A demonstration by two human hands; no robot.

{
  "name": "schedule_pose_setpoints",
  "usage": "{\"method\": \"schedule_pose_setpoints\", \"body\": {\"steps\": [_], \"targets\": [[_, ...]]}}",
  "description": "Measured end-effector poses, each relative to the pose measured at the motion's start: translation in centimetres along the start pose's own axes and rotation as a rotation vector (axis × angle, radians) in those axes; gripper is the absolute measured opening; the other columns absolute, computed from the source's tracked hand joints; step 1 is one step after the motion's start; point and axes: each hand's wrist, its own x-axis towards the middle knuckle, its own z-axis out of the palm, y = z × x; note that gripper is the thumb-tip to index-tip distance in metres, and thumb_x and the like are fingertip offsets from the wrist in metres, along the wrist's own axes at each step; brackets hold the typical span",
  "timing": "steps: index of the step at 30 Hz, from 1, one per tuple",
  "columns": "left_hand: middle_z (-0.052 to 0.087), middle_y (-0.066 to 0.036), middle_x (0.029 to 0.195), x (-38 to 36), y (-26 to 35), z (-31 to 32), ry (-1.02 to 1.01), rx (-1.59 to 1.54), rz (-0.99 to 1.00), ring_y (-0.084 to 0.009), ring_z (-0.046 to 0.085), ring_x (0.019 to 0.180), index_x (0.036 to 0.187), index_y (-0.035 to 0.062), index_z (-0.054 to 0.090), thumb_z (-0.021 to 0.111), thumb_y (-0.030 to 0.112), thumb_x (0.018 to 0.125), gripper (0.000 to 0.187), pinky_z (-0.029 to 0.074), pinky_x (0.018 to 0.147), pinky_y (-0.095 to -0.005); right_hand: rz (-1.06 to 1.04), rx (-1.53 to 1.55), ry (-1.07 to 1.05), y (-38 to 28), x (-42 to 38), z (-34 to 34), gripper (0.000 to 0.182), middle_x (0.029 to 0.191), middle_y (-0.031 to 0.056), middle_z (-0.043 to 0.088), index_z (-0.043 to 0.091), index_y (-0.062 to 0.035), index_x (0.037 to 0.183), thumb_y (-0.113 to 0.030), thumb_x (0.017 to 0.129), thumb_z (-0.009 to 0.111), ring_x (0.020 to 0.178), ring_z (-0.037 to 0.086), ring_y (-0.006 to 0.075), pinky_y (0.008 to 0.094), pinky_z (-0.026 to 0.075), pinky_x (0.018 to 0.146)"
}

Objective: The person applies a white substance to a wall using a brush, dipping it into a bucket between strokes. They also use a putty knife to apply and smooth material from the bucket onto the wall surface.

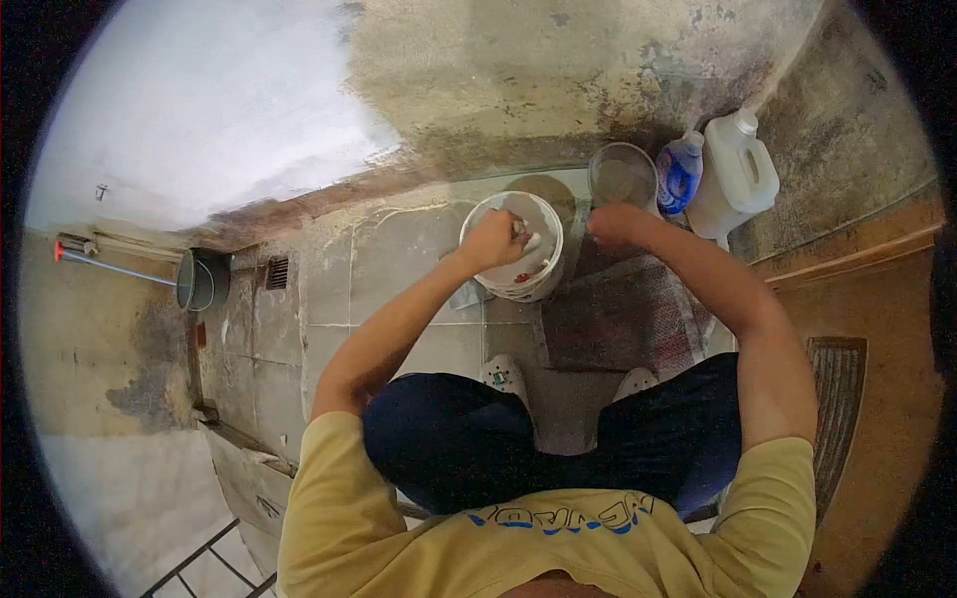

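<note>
A white bucket (523,290) stands on the tiled floor with whitish contents. My left hand (495,239) is over its opening, fingers curled round a small whitish thing (533,242) that I cannot make out. To the right of the bucket, my right hand (618,225) is closed, beside the lower edge of a translucent tub (623,174). Whatever its fingers hold, if anything, is hidden.
Behind my right hand stand a blue bottle (679,179) and a whitish jug (735,179) by the wall. A reddish mat (618,329) lies before my feet. A dark bucket (202,280) stands far left, near a floor drain (278,274).
</note>
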Motion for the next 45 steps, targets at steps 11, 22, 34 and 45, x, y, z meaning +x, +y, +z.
{"method": "schedule_pose_setpoints", "body": {"steps": [11, 22, 34, 45], "targets": [[0.065, -0.020, 0.069, 0.4, -3.9, 2.1, 0.153, 0.033, -0.058, -0.0328, 0.065, 0.063, 0.080, -0.0003, 0.069, 0.067, 0.029, 0.079, 0.029, 0.052, 0.062, -0.0381, -0.022, 0.004, -0.041, -0.8, -2.1, -0.4, 0.022, 0.087, 0.0206, 0.068, 0.069, -0.0005, 0.087, -0.020, 0.078, 0.062, 0.082, 0.067, 0.0379, 0.0489, 0.054, 0.070], [0.066, -0.017, 0.083, -9.5, -4.8, -0.9, 0.710, -1.154, -0.435, -0.0206, 0.067, 0.072, 0.092, -0.0101, 0.063, 0.063, 0.016, 0.088, 0.026, 0.054, 0.064, -0.0320, 0.073, 0.084, -0.050, 4.0, 0.2, 3.9, 0.026, 0.093, 0.0205, 0.067, 0.067, -0.0036, 0.097, -0.022, 0.080, 0.061, 0.083, 0.066, 0.0375, 0.0472, 0.054, 0.072], [0.063, -0.009, 0.088, -6.0, 1.2, -20.5, 1.002, -1.284, 0.297, -0.0172, 0.059, 0.075, 0.097, -0.0028, 0.060, 0.058, 0.013, 0.093, 0.017, 0.049, 0.069, -0.0306, 0.088, -0.050, -0.085, 2.4, -0.8, 2.3, 0.023, 0.090, 0.0210, 0.068, 0.068, -0.0001, 0.091, -0.017, 0.084, 0.055, 0.084, 0.066, 0.0378, 0.0462, 0.054, 0.071], [0.065, -0.013, 0.075, -1.6, 8.7, -39.1, 1.417, -0.641, 0.621, -0.0195, 0.064, 0.063, 0.083, -0.0093, 0.062, 0.063, 0.014, 0.091, 0.025, 0.055, 0.062, -0.0331, -0.007, -0.070, -0.152, 2.9, 0.9, 2.8, 0.023, 0.094, 0.0211, 0.068, 0.069, -0.0009, 0.091, -0.018, 0.083, 0.054, 0.084, 0.068, 0.0372, 0.0475, 0.054, 0.072]]}}
